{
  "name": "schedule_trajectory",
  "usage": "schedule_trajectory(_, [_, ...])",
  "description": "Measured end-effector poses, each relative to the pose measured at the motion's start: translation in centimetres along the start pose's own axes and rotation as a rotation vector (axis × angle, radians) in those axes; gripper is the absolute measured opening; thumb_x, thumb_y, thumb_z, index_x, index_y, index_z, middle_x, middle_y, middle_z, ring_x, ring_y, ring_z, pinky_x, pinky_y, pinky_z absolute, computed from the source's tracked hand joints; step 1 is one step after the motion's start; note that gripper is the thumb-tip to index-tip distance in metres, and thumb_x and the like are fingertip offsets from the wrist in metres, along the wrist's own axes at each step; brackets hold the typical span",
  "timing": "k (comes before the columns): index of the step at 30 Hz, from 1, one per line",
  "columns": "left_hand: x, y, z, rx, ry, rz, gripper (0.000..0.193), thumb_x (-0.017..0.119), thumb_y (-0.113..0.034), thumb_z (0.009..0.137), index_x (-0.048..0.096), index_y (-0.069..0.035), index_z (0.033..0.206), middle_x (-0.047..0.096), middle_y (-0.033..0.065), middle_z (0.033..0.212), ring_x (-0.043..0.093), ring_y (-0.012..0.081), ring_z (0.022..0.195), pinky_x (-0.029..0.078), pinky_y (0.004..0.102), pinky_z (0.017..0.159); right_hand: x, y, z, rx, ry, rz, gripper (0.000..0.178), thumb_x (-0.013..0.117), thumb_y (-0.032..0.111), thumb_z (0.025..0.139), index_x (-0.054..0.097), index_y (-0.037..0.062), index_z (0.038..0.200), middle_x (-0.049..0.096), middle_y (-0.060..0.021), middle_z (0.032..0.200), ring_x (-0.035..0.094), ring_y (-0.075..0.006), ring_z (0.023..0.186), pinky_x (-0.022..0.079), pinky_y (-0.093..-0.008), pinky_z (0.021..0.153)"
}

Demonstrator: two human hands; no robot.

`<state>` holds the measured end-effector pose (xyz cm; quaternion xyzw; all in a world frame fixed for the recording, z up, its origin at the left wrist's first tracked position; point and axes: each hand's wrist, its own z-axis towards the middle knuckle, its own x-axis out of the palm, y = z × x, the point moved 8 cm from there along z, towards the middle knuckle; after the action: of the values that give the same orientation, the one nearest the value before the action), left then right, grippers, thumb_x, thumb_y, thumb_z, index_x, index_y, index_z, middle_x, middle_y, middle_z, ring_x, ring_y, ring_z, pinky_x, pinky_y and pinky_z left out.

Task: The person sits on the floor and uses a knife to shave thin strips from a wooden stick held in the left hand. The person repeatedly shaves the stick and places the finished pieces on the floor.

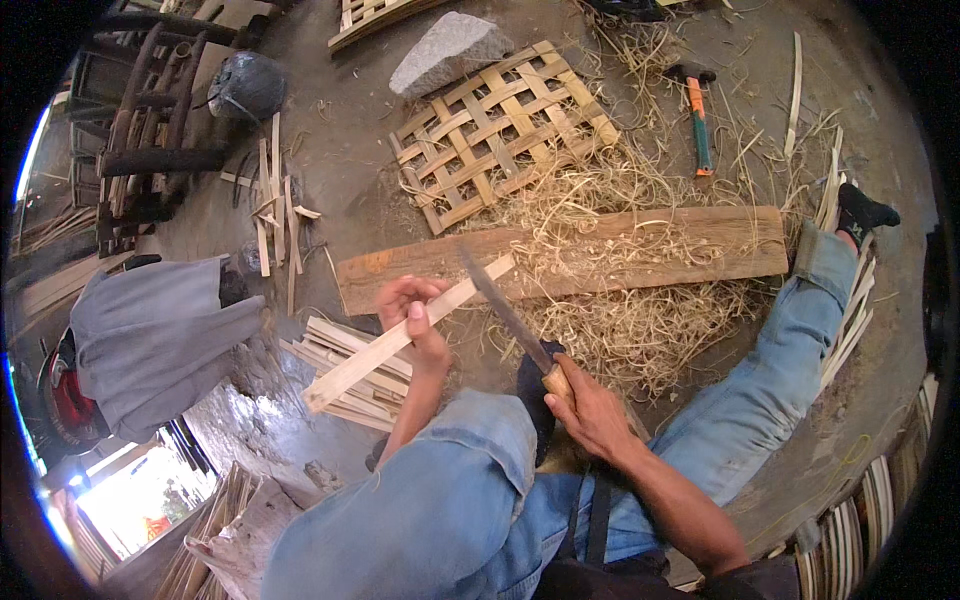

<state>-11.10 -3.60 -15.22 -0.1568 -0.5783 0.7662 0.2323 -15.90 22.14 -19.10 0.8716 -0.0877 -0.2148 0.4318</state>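
A pale, flat wooden strip [385,345] slants up to the right, gripped by my left hand [418,318] with the thumb on top. My right hand [592,412] is wrapped round the wooden handle of a long knife [515,325]. Its dark blade points up and to the left, crossing the strip near the strip's far end. Beyond both hands lies a long brown wooden board [420,265], partly covered with curled shavings [640,345]. More pale strips [350,375] lie in a bundle on the floor below my left hand.
A woven slat panel [505,130] lies past the board, with a grey stone [450,52] at its far edge. A hammer [698,120] rests at the upper right. Dark wooden furniture [150,120] and a grey cloth [150,330] are on the left. My outstretched leg [770,370] borders the right side.
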Motion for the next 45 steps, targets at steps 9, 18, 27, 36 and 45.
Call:
schedule_trajectory(9, [-4.5, -9.3, 0.7, 0.106, -0.397, -0.489, 0.048, 0.057, -0.05, 0.088, 0.05, -0.007, 0.108, 0.048, 0.0038, 0.079, 0.051, 0.0167, 0.074, 0.043, 0.0302, 0.065, 0.6, -2.3, 1.7, 0.039, 0.012, -0.075, 0.056, 0.058, 0.029, 0.09, 0.036, 0.0017, 0.134, 0.058, -0.0257, 0.107, 0.058, -0.0455, 0.095, 0.048, -0.0504, 0.081])
schedule_trajectory(18, [-1.9, -12.3, 2.5, 0.216, -0.087, -0.476, 0.039, 0.052, -0.037, 0.092, 0.034, -0.012, 0.069, 0.033, -0.0003, 0.059, 0.028, 0.01, 0.05, 0.02, 0.0265, 0.046, -0.2, 0.8, 4.8, 0.164, 0.155, -0.132, 0.047, 0.059, 0.026, 0.088, 0.045, -0.0006, 0.123, 0.059, -0.027, 0.108, 0.06, -0.0427, 0.096, 0.049, -0.0485, 0.081])
schedule_trajectory(27, [0.1, -12.9, 3.1, 0.232, 0.046, -0.467, 0.037, 0.054, -0.034, 0.092, 0.033, -0.013, 0.069, 0.032, -0.0001, 0.055, 0.026, 0.0101, 0.047, 0.019, 0.0281, 0.046, 1.8, 9.7, 3.7, -0.164, 0.214, 0.101, 0.046, 0.061, 0.028, 0.085, 0.049, 0.0029, 0.121, 0.064, -0.0282, 0.088, 0.064, -0.0452, 0.082, 0.052, -0.0509, 0.075])
schedule_trajectory(36, [1.4, -13.5, 1.8, 0.268, 0.104, -0.437, 0.032, 0.05, -0.027, 0.091, 0.032, -0.013, 0.068, 0.032, -0.0007, 0.055, 0.023, 0.0096, 0.047, 0.018, 0.0275, 0.045, 2.1, 5.9, 5.3, 0.027, 0.263, 0.135, 0.046, 0.059, 0.032, 0.086, 0.053, -0.0041, 0.113, 0.063, -0.0311, 0.081, 0.064, -0.0467, 0.082, 0.051, -0.0502, 0.075])
schedule_trajectory(45, [1.5, -13.7, 1.8, 0.264, 0.121, -0.423, 0.038, 0.058, -0.035, 0.091, 0.035, -0.012, 0.071, 0.036, 0.0006, 0.056, 0.028, 0.011, 0.046, 0.02, 0.0291, 0.045, 1.4, 1.4, 7.8, 0.088, 0.182, 0.034, 0.046, 0.059, 0.032, 0.086, 0.051, -0.0054, 0.111, 0.064, -0.0305, 0.081, 0.064, -0.0449, 0.078, 0.051, -0.0508, 0.075])
